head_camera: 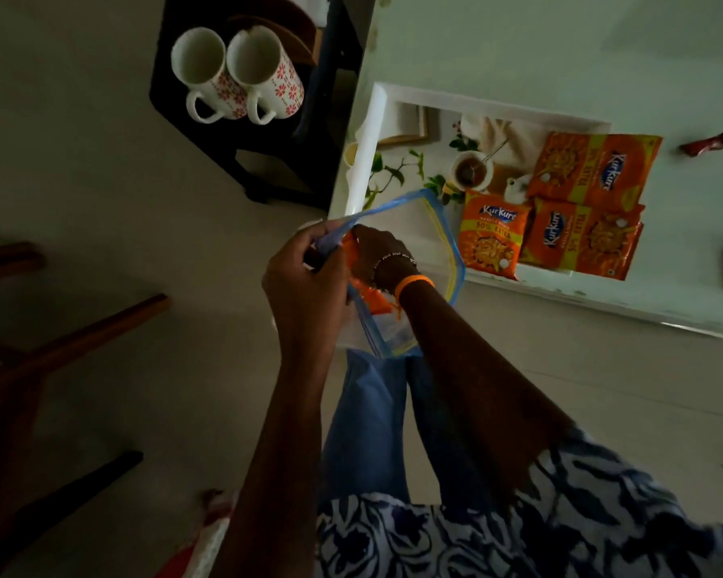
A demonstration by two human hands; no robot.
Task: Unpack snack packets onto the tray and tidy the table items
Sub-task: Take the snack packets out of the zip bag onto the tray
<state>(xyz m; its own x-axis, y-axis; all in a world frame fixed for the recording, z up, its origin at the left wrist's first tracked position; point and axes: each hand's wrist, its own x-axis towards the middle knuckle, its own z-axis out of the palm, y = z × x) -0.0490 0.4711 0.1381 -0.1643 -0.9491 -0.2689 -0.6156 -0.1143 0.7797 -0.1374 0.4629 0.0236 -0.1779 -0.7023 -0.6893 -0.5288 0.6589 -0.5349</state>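
Left hand [305, 281] is pinching the zip bag [414, 260] rim open off the counter [560, 56] edge; right hand [378, 254] is reaching inside, closing on an orange packet [372, 298]. Three snack packets [493, 235] are lying on the tray [376, 131]. Risk: packet snagging the rim, dropping to the floor.

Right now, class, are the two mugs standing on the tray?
No, the mugs stand on a dark stool beside the table, while the tray holds only snack packets.
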